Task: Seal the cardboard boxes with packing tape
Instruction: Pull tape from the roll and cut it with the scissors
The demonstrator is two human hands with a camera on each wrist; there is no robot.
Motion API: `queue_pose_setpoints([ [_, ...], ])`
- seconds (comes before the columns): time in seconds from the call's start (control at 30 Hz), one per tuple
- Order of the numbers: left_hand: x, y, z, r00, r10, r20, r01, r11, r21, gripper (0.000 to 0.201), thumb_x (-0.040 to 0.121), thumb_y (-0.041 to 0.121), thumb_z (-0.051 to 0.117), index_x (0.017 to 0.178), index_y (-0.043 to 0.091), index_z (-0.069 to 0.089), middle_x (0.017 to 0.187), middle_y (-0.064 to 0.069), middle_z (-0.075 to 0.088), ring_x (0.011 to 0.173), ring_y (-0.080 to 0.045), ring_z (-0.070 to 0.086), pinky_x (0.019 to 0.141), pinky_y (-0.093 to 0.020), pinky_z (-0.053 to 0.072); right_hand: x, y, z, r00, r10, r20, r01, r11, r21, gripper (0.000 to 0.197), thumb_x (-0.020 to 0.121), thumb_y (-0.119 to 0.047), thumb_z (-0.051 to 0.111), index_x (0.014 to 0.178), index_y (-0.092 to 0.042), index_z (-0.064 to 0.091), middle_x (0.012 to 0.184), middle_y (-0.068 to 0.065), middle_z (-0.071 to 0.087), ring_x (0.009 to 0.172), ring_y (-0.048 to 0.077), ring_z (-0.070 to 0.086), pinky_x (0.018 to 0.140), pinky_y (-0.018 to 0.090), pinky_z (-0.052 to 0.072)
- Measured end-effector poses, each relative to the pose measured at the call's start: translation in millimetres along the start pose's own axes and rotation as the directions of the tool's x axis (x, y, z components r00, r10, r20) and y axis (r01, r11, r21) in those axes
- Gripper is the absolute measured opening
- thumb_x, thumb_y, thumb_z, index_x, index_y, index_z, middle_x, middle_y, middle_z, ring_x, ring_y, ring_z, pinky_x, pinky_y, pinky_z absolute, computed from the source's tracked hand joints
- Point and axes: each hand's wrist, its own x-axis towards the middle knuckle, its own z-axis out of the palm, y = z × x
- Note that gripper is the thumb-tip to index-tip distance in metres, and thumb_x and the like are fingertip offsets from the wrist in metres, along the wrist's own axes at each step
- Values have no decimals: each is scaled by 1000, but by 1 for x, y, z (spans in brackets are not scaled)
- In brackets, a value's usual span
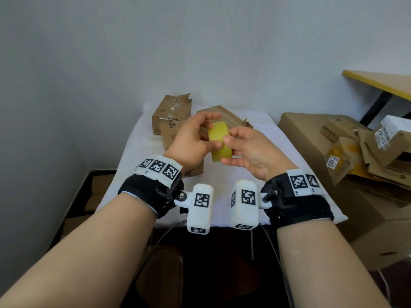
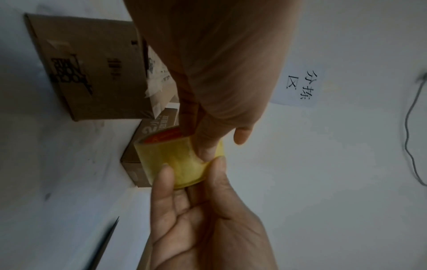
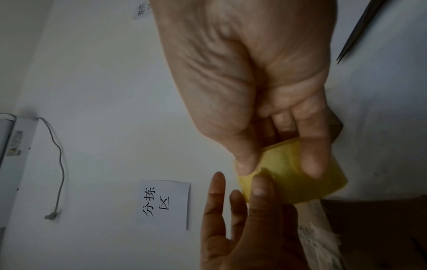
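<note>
A roll of yellowish packing tape (image 1: 219,141) is held in the air over the table, between both hands. My left hand (image 1: 191,138) grips it from the left, thumb on the near side and fingers over the top. My right hand (image 1: 242,147) pinches its right side, thumb on the outer face. The left wrist view shows the tape roll (image 2: 175,164) and its red core between the left hand (image 2: 219,73) and the right hand (image 2: 203,228). In the right wrist view the tape roll (image 3: 284,182) sits under my right hand (image 3: 242,73). Three cardboard boxes (image 1: 172,112) lie behind.
The boxes rest on a table with a white cover (image 1: 278,163); the nearest box (image 1: 171,136) is partly hidden by my left hand. To the right stands a large carton with a pile of flattened cartons (image 1: 355,147), under a yellow-edged desk (image 1: 378,81). A paper sign (image 2: 298,87) hangs on the wall.
</note>
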Motion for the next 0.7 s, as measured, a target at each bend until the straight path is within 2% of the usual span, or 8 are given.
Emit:
queue_pose_setpoints([
  [0.07, 1, -2, 0, 999, -13, -48, 16, 998, 67, 72, 71, 4, 85, 133, 25, 54, 128, -7, 44, 91, -19, 66, 81, -35, 61, 0, 0, 0, 1000, -28, -4, 28, 1000, -11, 3, 101, -10, 60, 99, -11, 61, 102, 9, 70, 90, 23, 71, 75, 34, 62],
  [0.13, 1, -2, -1, 994, -44, -97, 51, 996, 74, 77, 71, 7, 88, 135, 26, 50, 128, -3, 43, 91, -14, 66, 75, -25, 59, 0, -1, -1, 998, -55, 0, 55, 998, -10, 7, 101, -7, 60, 97, -13, 60, 101, 6, 70, 89, 22, 71, 78, 35, 62],
  [0.17, 0, -2, -1, 993, -63, -99, 69, 996, 53, 80, 71, 8, 88, 138, 24, 47, 126, -1, 45, 88, -12, 66, 72, -23, 58, 0, -1, -2, 998, -70, 4, 70, 997, -19, 10, 101, -5, 60, 97, -14, 60, 100, 5, 70, 89, 22, 71, 79, 35, 62],
  [0.27, -1, -3, -2, 989, -148, -29, 147, 989, -9, 91, 75, 8, 85, 149, 22, 35, 130, -1, 52, 96, -19, 68, 75, -34, 61, -1, -1, -2, 994, -109, 27, 111, 991, -74, 16, 100, -3, 60, 103, -18, 62, 90, -2, 73, 89, 20, 73, 78, 33, 61],
  [0.33, -1, -4, -2, 985, -174, 11, 174, 984, -43, 89, 78, 6, 83, 150, 21, 34, 132, -4, 55, 99, -22, 68, 71, -34, 60, -3, -2, -2, 990, -133, 46, 138, 984, -113, 18, 100, -3, 60, 106, -19, 62, 89, -3, 74, 88, 18, 72, 78, 32, 59],
  [0.5, 1, -6, -2, 986, -167, 25, 169, 977, -130, 80, 79, -6, 77, 143, 21, 37, 112, -9, 68, 77, -10, 65, 65, -28, 54, -5, -3, 0, 978, -198, 65, 207, 961, -185, 19, 99, -3, 60, 112, -17, 61, 100, 3, 74, 87, 14, 70, 79, 32, 57],
  [0.63, 2, -9, -2, 989, -149, 18, 150, 977, -151, 80, 77, -10, 77, 142, 18, 38, 102, -10, 69, 77, -13, 63, 64, -27, 53, -5, -4, 0, 977, -205, 61, 213, 959, -188, 17, 99, -3, 61, 108, -18, 62, 98, 2, 73, 85, 13, 69, 78, 32, 57],
  [0.7, 2, -9, -1, 991, -130, 9, 130, 980, -153, 81, 74, -11, 79, 139, 17, 40, 100, -12, 69, 79, -15, 64, 70, -29, 55, -4, -3, 2, 979, -198, 40, 202, 965, -165, 14, 99, -5, 61, 108, -16, 63, 97, -2, 73, 85, 12, 69, 79, 34, 57],
])
